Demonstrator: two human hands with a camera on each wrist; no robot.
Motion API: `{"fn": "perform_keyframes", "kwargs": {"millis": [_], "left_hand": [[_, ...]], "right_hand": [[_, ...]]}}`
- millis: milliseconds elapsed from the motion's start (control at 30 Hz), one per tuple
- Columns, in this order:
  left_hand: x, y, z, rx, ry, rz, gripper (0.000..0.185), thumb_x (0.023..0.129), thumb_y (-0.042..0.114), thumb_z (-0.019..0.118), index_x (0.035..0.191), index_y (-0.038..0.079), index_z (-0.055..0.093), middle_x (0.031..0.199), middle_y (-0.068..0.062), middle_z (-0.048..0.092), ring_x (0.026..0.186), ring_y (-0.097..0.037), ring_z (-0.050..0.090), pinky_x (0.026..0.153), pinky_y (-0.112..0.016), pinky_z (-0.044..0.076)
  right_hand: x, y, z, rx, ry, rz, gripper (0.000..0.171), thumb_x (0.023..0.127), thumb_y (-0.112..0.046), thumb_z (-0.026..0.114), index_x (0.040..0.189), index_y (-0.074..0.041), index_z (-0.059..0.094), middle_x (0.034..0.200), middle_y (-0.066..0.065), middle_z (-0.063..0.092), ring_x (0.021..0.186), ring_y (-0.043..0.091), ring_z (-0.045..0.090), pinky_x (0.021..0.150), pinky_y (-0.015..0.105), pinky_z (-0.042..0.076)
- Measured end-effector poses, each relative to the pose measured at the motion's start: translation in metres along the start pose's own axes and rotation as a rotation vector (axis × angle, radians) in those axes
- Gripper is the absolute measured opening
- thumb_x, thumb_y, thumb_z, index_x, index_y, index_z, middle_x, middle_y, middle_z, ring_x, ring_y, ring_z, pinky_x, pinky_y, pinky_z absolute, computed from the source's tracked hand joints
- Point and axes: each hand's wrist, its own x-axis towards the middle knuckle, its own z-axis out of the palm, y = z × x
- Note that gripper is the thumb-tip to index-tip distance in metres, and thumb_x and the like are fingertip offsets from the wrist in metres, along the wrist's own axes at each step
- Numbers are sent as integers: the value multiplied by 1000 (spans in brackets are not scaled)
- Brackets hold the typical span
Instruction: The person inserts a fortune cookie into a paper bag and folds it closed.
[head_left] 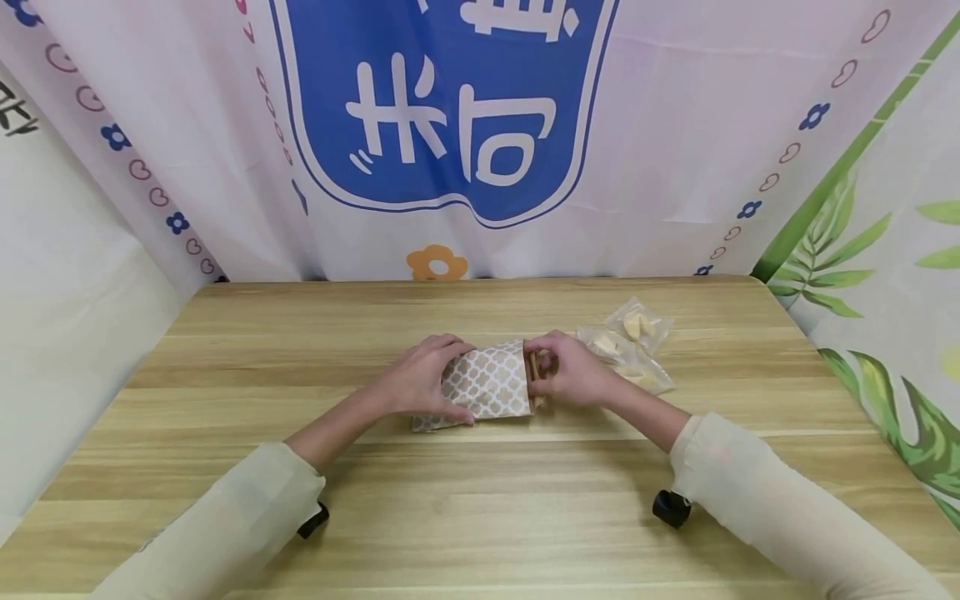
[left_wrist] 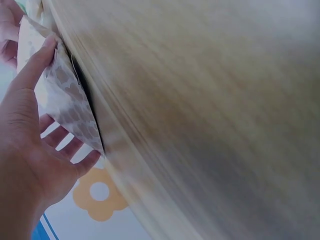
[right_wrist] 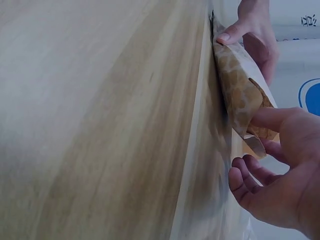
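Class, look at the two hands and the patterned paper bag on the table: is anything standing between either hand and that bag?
Nothing visible does. The left hand already holds the patterned paper bag down on the table, and the right hand is at the bag's open end, fingers touching it.

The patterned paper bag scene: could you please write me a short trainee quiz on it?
1. True or false: the left hand lies on the patterned paper bag.
2. Which hand works at the bag's open end? A left, B right.
3. What lies on the table just beyond the right hand?

Key: 1 true. 2 B. 3 clear wrapped packets.
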Motion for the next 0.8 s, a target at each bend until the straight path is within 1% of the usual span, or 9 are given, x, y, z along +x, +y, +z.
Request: {"fn": "perform_keyframes", "kwargs": {"millis": [100, 233, 400, 500, 633, 800], "left_hand": [[0, -1, 0, -9, 0, -2, 104, 66, 55, 95, 145, 0, 55, 141, -16, 58, 132, -35, 54, 114, -51, 45], [-1, -2, 0, -15, 3, -1, 104, 67, 55, 95, 145, -1, 55, 141, -16, 59, 132, -35, 54, 114, -52, 44], [-1, -1, -3, -27, 1, 1, 103, 67, 53, 95, 145, -1, 54, 142, -17, 59, 133, -36, 54, 115, -52, 43], [-2, 0, -4, -35, 3, 3, 102, 67, 52, 95, 144, -2, 55, 142, -18, 59, 134, -37, 54, 115, -52, 43], [-2, 0, -5, -40, 8, -1, 100, 68, 50, 95, 144, -1, 55, 142, -18, 60, 134, -37, 54, 115, -52, 43], [-3, 0, -5, -46, 2, -11, 100, 68, 51, 95, 145, 0, 55, 143, -17, 59, 134, -36, 53, 115, -52, 43]], "right_hand": [[0, -1, 0, -35, -17, -12, 72, 77, -4, 88, 140, 10, 56, 114, 17, 60, 96, 23, 59, 81, 32, 52], [0, -1, 0, -63, -32, -20, 81, 73, -7, 91, 143, 9, 54, 110, 13, 59, 94, 22, 55, 80, 31, 50], [-1, -1, 0, -95, -36, -53, 86, 69, -10, 93, 143, 9, 53, 111, 15, 59, 96, 24, 55, 82, 33, 51], [-1, 0, -1, -96, -38, -58, 90, 67, -10, 95, 144, 9, 52, 114, 16, 59, 97, 25, 55, 83, 34, 51], [-1, 1, -2, -109, -51, -46, 93, 67, -12, 96, 146, 7, 51, 117, 17, 58, 99, 27, 54, 83, 34, 50], [-3, 3, -4, -152, -77, -35, 93, 71, -19, 96, 148, 6, 50, 121, 19, 56, 101, 27, 53, 80, 33, 49]]}}
